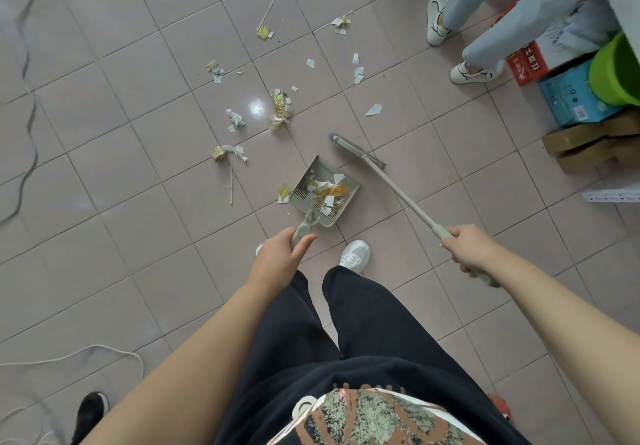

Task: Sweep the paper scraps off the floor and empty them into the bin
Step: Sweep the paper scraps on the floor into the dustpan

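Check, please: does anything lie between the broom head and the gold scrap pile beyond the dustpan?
Nothing visible does. Only bare tile lies between the broom head and the gold scrap pile. The dustpan, held by the left hand, sits nearer the person, beside that path.

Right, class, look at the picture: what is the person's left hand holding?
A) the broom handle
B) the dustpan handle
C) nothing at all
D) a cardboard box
B: the left hand grips the handle of the dustpan, which already holds scraps, while the right hand holds the broom.
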